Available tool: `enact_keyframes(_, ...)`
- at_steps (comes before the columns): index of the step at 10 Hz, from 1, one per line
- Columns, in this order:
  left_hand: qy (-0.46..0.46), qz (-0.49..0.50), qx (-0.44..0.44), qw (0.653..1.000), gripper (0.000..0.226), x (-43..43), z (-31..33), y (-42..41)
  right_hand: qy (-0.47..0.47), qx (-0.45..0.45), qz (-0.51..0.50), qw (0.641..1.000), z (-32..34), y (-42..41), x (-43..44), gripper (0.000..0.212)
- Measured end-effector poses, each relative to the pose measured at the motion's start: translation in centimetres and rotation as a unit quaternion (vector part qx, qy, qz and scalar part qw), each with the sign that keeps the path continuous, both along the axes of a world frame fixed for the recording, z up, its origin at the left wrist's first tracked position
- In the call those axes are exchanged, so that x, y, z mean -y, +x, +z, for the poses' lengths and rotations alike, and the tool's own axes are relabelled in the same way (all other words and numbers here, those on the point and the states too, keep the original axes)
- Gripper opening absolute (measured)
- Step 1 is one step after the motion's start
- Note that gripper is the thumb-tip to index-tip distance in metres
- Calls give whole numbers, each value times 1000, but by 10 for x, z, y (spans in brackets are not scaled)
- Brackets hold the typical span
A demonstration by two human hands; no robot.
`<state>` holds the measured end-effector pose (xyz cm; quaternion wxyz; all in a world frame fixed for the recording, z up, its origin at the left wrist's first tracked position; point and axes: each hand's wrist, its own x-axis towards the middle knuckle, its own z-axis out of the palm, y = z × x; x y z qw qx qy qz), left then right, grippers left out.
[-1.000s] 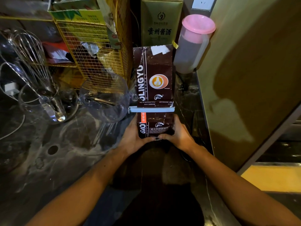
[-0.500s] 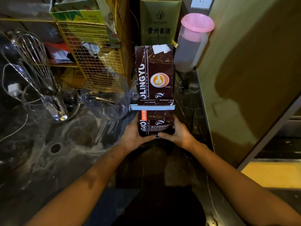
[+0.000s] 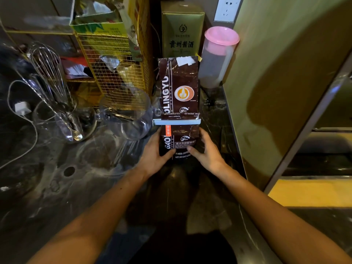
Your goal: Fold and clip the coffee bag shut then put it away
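Note:
A tall brown coffee bag (image 3: 179,92) stands upright on the dark counter, near the back by the wall. A pale blue clip (image 3: 176,122) runs across the bag about a third of the way up. My left hand (image 3: 154,155) grips the bag's lower left side, thumb on the front. My right hand (image 3: 206,151) holds the lower right side the same way. Both hands sit below the clip. The bag's upper part rises flat above the clip, with a white sticker near its top edge.
A gold box (image 3: 182,31) and a pink-lidded plastic jug (image 3: 217,56) stand just behind the bag. A glass pitcher (image 3: 127,113) is left of it, then a glass with a whisk (image 3: 51,88). A yellow wire rack (image 3: 112,60) is behind. A wall panel (image 3: 276,82) closes the right.
The bag and both hands have shifted slightly away from me toward the gold box. My grip on the bag's base is unchanged.

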<state>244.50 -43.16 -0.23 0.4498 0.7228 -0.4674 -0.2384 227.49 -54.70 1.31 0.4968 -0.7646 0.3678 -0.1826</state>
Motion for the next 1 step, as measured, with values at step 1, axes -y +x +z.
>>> enact_keyframes(1, -13, -2, 11, 1000, 83, -6, -3, 1, -5, 3, -15, 1000, 1, -4, -7, 78)
